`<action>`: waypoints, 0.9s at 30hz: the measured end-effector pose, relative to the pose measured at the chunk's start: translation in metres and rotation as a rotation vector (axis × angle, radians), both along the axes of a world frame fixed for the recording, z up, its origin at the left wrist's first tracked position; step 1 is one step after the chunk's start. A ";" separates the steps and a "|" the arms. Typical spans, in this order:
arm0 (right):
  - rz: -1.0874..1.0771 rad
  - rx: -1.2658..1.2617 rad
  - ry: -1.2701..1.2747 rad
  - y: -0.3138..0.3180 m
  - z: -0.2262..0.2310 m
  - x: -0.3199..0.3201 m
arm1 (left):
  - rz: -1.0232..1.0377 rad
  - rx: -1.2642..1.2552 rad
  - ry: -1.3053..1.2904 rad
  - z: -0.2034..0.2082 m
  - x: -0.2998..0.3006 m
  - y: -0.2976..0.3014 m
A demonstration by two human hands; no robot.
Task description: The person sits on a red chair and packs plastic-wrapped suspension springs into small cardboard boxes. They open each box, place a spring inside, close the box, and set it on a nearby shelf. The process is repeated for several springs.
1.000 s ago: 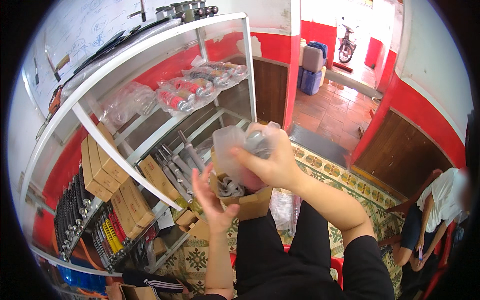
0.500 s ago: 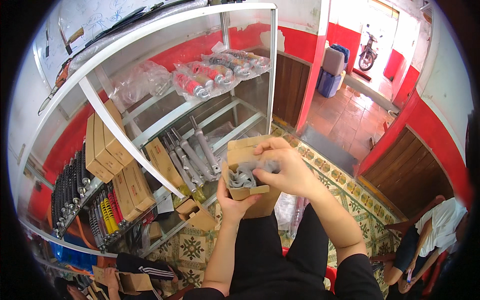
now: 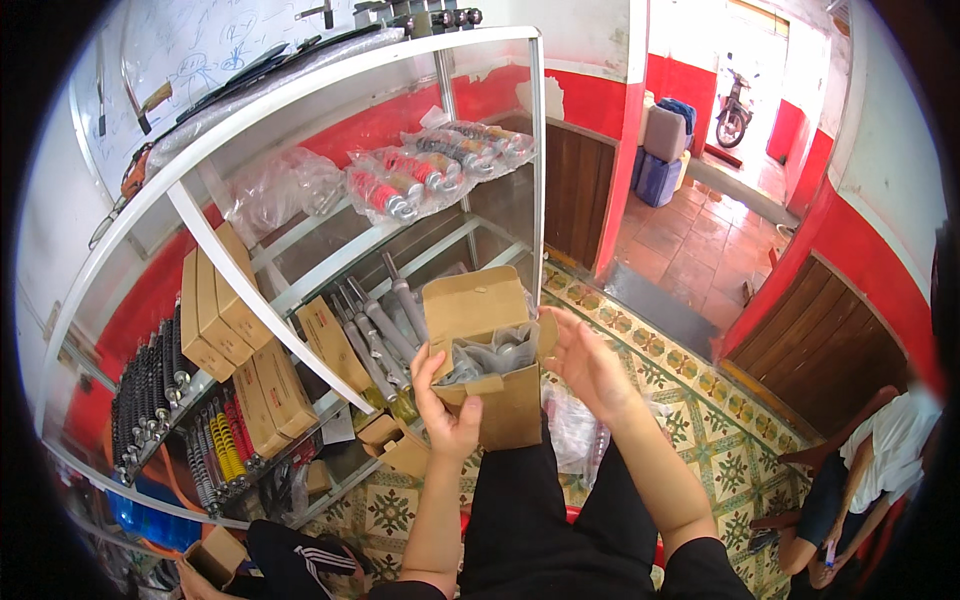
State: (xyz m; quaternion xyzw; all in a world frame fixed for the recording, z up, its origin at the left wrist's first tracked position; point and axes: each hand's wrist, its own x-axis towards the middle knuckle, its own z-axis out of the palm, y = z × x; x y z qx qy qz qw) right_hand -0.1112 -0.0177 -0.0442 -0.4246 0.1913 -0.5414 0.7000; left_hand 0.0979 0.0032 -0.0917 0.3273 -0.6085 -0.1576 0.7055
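An opened cardboard box (image 3: 510,405) sits over my lap with its lid flap raised. Grey plastic-wrapped parts (image 3: 490,355) fill its mouth; what they are is hidden by the wrapping. My left hand (image 3: 450,410) grips the box's left side, thumb on the front face and fingers along the edge. At the right side my right hand (image 3: 592,368) is open, its fingers stretched out beside a small side flap (image 3: 547,332). Whether the fingertips touch that flap I cannot tell.
A white-framed shelf rack (image 3: 330,262) on the left carries bagged shock absorbers (image 3: 430,170), grey fork tubes (image 3: 385,325) and long cartons (image 3: 270,395). An open small carton (image 3: 395,445) is beside it. Plastic bags (image 3: 575,430) lie below my right hand. A seated person (image 3: 865,470) is at right.
My right hand has come out of the box mouth and moved right, letting go of the grey wrapping. The lid flap stands more upright, and my left hand has shifted slightly left.
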 end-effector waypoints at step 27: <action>-0.339 -0.676 0.397 0.002 0.020 0.023 | -0.258 0.276 0.355 0.030 -0.021 0.009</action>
